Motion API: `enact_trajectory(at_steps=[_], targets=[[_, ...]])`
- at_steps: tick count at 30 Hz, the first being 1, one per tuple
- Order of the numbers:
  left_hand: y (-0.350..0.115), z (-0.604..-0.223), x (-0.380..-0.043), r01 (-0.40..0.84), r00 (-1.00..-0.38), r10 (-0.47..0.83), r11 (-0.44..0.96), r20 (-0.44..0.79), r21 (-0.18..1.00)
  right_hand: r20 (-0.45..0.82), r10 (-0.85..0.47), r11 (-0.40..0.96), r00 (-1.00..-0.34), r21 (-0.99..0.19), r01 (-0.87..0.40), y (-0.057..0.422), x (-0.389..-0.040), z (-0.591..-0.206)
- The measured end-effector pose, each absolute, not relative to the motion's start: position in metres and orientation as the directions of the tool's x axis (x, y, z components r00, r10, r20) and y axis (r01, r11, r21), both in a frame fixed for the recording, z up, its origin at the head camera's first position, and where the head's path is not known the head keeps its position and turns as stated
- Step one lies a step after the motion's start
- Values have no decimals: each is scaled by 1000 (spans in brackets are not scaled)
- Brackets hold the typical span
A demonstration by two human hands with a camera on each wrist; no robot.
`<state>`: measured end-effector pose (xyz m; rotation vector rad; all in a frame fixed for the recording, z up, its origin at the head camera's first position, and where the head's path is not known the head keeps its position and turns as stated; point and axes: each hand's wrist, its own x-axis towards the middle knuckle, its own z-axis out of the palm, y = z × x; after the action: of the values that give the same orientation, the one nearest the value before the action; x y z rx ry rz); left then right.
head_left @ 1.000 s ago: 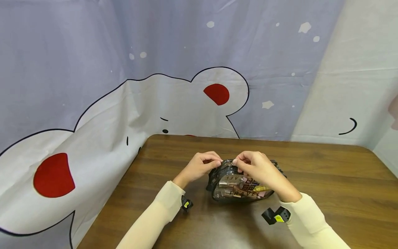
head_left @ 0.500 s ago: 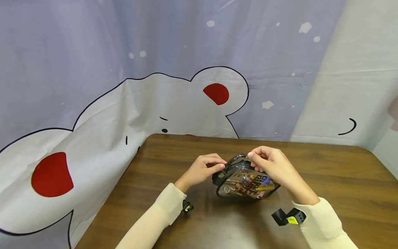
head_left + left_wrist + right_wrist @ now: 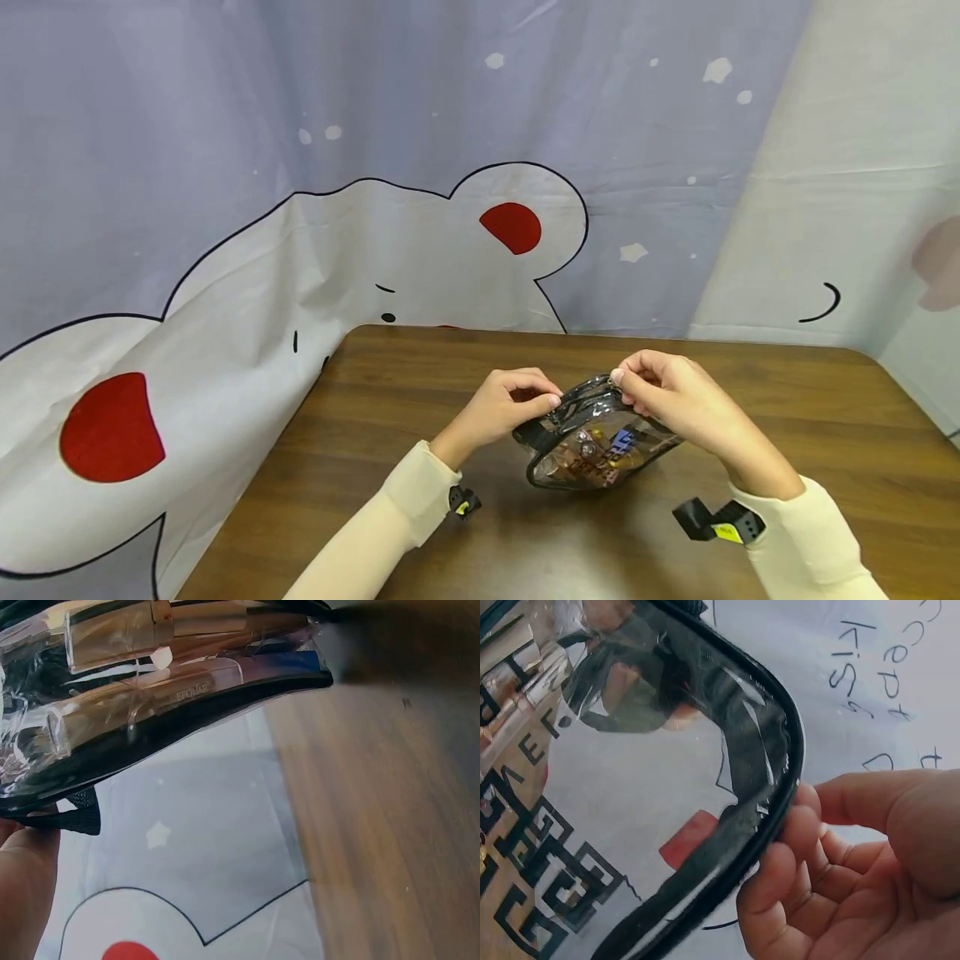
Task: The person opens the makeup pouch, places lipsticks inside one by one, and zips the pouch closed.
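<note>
A clear travel pouch [image 3: 588,458] with black trim and dark lettering leans over the table, its right side raised. My left hand [image 3: 506,406] pinches the upper left end, next to a black fabric tab [image 3: 84,811] in the left wrist view. With thumb and fingers, my right hand [image 3: 675,398] grips the top edge near the zipper [image 3: 592,387]; the zipper pull is not clearly visible. Through the plastic in the left wrist view, a cosmetic tube [image 3: 172,694] with a clear cap shows among other small items. The right wrist view has the black piping [image 3: 791,761] beside my fingertips.
The brown wooden table [image 3: 795,433] extends on both sides of the pouch. Behind it hangs a printed curtain [image 3: 405,250] with bear drawings, meeting the table's far edge. A black wrist camera [image 3: 720,522] sits on the right sleeve.
My right hand has slid rightward along the pouch's top edge, and my left hand has shifted slightly right. The pouch has tilted, its right side lifting, and its contents have shifted.
</note>
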<state>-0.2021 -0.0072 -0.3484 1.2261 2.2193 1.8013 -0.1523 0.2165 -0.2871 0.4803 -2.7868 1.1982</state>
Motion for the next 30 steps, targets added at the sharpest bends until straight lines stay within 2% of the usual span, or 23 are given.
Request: enact_trajectory(at_steps=[5,8,14,20,22,26,28,30], targets=[[2,-351,-199,514,-689,612,36,388,857,301,-304,722,-904,-546,-424,213,-147,-287],[4,-357,-199,509,-692,617,49,374,860,344,-301,749,-889,-492,-444,214,-145,-288],[1,-377,-214,505,-682,647,78,342,860,346,-224,760,-911,-523,-385,222,-142,-293],[-1,-378,-215,430,-624,737,48,259,901,315,-212,677,-925,-635,-371,221,-139,-299],[1,-373,-213,433,-617,740,33,269,901,320,-227,648,-920,-656,-388,220,-138,-300],[11,-364,-218,650,-574,681,43,454,758,339,-272,602,-901,-670,-434,220,-137,-302],[18,-364,-227,779,-506,659,73,556,623,367,-294,595,-883,-652,-469,219,-137,-303],[24,-365,-238,868,-410,674,82,614,489,413,-315,600,-855,-611,-516,218,-139,-305]])
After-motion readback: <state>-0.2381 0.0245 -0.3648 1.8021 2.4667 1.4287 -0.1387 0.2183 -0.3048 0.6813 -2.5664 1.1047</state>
